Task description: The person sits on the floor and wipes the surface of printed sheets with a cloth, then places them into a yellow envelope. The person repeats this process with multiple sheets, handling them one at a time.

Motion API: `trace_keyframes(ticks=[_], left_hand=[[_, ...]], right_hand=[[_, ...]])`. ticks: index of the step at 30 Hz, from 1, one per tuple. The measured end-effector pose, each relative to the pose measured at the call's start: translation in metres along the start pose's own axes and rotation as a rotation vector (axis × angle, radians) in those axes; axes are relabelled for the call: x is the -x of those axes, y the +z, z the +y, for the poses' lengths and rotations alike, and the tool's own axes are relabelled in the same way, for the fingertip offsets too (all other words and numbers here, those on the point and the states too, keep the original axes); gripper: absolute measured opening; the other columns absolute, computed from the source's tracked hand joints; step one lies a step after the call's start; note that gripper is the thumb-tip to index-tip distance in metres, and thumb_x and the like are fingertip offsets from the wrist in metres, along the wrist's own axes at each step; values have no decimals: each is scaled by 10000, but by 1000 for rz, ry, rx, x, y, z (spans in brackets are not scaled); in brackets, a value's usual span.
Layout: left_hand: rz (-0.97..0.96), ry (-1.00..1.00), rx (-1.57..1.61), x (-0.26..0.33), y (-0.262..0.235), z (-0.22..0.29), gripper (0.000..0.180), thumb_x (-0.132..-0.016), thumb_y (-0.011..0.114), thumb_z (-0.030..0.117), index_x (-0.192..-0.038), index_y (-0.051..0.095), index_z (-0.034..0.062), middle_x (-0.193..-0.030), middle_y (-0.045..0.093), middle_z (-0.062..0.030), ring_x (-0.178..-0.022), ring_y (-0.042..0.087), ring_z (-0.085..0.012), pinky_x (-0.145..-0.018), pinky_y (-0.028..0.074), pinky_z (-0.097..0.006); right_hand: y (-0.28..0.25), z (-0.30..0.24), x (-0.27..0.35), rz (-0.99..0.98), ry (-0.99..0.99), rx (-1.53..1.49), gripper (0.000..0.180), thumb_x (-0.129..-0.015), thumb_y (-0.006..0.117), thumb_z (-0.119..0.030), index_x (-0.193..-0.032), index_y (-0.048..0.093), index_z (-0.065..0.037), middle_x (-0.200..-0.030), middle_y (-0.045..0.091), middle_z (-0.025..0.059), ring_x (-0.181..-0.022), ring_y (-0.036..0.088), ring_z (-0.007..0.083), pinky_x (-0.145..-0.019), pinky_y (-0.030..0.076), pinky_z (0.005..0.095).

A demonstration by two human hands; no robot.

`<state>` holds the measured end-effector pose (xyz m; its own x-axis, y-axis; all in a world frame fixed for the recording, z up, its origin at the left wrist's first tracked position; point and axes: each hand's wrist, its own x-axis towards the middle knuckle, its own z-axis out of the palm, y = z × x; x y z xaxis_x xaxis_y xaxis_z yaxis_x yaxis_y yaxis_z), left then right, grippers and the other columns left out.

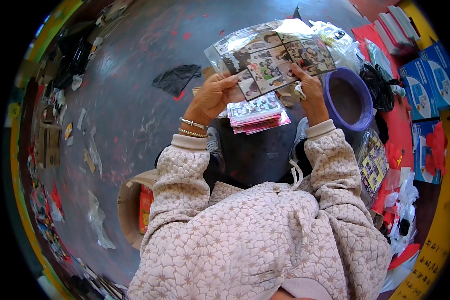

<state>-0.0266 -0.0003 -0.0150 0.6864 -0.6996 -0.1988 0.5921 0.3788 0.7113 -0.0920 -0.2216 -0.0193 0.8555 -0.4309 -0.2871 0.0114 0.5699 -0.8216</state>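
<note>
My two hands hold up a glossy sheet of printed photo panels [270, 60], with clear plastic film shining along its far edge. My left hand [210, 100] pinches the near left corner between thumb and fingers, two bracelets on its wrist. On the near right side, my right hand [312, 97] grips the sheet with its thumb on top. A small crumpled whitish scrap [299, 91] shows beside the right fingers; whether they hold it I cannot tell. Below the sheet sits a stack of similar photo-printed packs [257, 114] with pink edges, its far part hidden by the sheet.
To the right stand a purple plastic tub [349, 100], a black plastic bag [377, 85] and blue boxes [430, 80]. Another photo sheet [372, 165] lies nearer. An open cardboard box [129, 210] is at my left side. Black plastic [176, 80] and clear scraps [99, 222] litter the floor.
</note>
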Motion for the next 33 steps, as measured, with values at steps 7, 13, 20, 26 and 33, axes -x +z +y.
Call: trace_keyframes(ticks=[7,13,20,26,33], left_hand=[[99,-18,-124,-18,-2,-10,197,-874,431,35,-1048,494,-31,-999,577,-133,-893,599,-224,-768,524,-375],[359,-140,-59,-33,-43,-76,181,-835,480,-3,-1011,447,-32,-913,553,-99,-786,603,-219,-637,551,-362],[524,-249,185,-16,-71,-131,148,-855,419,13,-987,481,-15,-897,574,-94,-788,600,-232,-684,533,-365],[662,-347,233,3,-78,-123,230,-901,359,76,-1086,435,-36,-1031,548,-150,-935,563,-272,-825,481,-432],[518,-183,110,0,-48,-97,275,-913,345,89,-1149,368,-50,-1131,496,-182,-1040,516,-293,-852,461,-471]], right_hand=[[-73,39,-24,-402,536,-245,481,-883,428,-422,-1078,502,11,-932,611,137,-826,603,243,-742,503,371],[-32,47,17,51,-130,492,206,-811,528,-192,-899,571,-10,-783,606,108,-686,592,173,-596,473,306],[4,135,28,-272,-499,949,185,-807,534,-199,-900,571,-43,-824,583,148,-694,581,246,-636,459,321],[-20,167,24,-426,-565,1493,162,-814,497,-189,-905,538,-61,-850,583,152,-776,585,328,-661,477,406],[-22,95,-7,97,-444,1316,161,-792,515,-207,-854,575,-71,-840,601,166,-772,598,325,-640,465,424]])
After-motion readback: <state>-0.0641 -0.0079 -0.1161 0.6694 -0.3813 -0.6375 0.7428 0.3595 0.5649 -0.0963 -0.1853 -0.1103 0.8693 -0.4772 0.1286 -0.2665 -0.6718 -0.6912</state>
